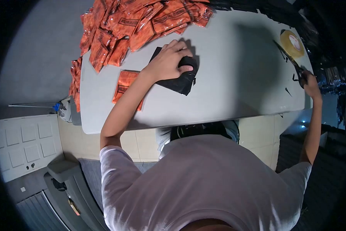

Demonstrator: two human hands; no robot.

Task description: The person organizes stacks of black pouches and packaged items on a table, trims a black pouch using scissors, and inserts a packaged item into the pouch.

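Observation:
My left hand (169, 63) is over a black plastic packet (179, 85) lying on the white table. Its thumb and fingers curl round a bunched black part on top of the packet. At the table's right edge, my right hand (311, 85) is closed on the handles of a pair of black scissors (290, 57), whose blades point toward the far left. Close to my left forearm lies a single orange packet in clear plastic (125, 81), partly covered by the arm.
A heap of orange packets (142, 23) covers the far left of the white table (215, 65), with more hanging past its left edge. A roll of tape (286, 40) lies near the scissors, among small black scraps (288, 91). Black plastic sheeting (257, 5) lines the far edge.

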